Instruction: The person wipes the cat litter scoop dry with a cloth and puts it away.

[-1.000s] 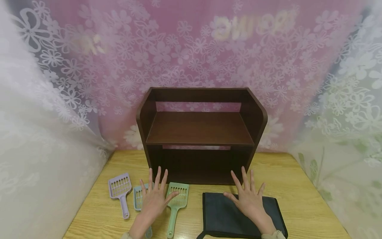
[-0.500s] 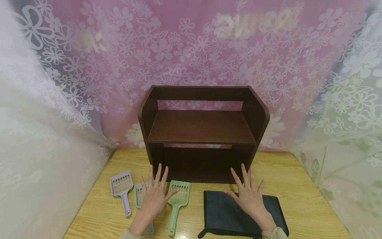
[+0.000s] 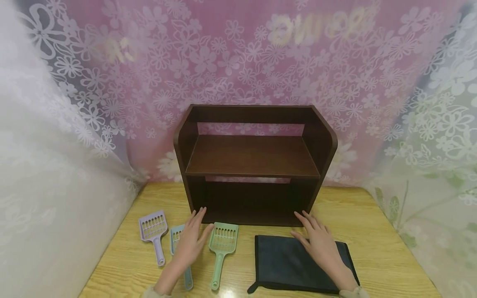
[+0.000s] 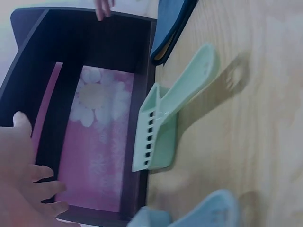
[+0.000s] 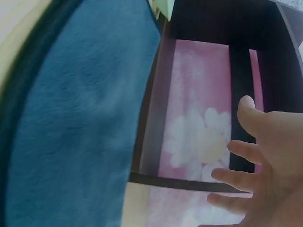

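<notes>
Floral curtains, pink behind and pale at both sides, enclose a wooden worktop (image 3: pixel 376 248) on which a dark brown shelf unit (image 3: pixel 255 161) stands against the back drape. Both of its levels, the upper board and the lower bay, hold nothing. In front of the shelf unit, toward its left corner, lie three slotted scoops side by side: a lilac scoop (image 3: pixel 152 229) farthest out, a blue scoop (image 3: pixel 175 240) partly under the left hand (image 3: pixel 191 242), and a green scoop (image 3: pixel 222 242) just beside that hand's thumb. In front of the shelf unit's right half lies a flat dark blue bag (image 3: pixel 283 265), on which the right hand (image 3: pixel 320 246) rests. Both hands lie flat with fingers straight and together, their tips at the shelf unit's lower front edge; neither has a grip on anything. Judged from this arrangement, the work stands at its outset: no scoop and no bag is lifted or shelved, and all four items remain on the worktop.
</notes>
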### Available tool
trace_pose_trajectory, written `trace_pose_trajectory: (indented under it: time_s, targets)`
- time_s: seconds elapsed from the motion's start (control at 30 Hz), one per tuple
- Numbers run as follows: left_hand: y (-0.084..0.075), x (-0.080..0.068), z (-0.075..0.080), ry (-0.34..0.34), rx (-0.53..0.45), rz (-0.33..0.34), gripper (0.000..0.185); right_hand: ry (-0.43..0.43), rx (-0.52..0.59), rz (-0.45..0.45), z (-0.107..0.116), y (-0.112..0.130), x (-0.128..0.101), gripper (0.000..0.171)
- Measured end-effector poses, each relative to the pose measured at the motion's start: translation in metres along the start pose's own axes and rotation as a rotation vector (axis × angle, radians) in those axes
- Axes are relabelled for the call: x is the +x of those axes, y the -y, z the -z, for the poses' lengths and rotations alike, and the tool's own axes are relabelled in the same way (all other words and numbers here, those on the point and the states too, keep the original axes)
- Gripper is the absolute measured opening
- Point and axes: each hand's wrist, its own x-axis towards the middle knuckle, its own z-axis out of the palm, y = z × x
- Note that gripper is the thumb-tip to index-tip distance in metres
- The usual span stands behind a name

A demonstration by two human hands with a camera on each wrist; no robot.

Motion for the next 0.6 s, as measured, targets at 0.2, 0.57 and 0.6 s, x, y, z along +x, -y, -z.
trace_pose_trajectory:
  time_s: [0.2, 0.57, 0.6]
  targets:
    - [0.009, -0.010, -0.001, 0.012, -0.146, 0.134, 0.047, 0.047, -0.001, -0.015, -0.009, -0.017, -0.003, 0.054]
    - [0.017, -0.031, -0.005, 0.225, -0.214, 0.197, 0.040, 0.182, -0.007, 0.074, -0.032, -0.043, -0.003, 0.045]
    - [0.017, -0.033, -0.006, 0.256, -0.227, 0.196, 0.040, 0.187, -0.007, 0.077, -0.033, -0.044, -0.003, 0.044]
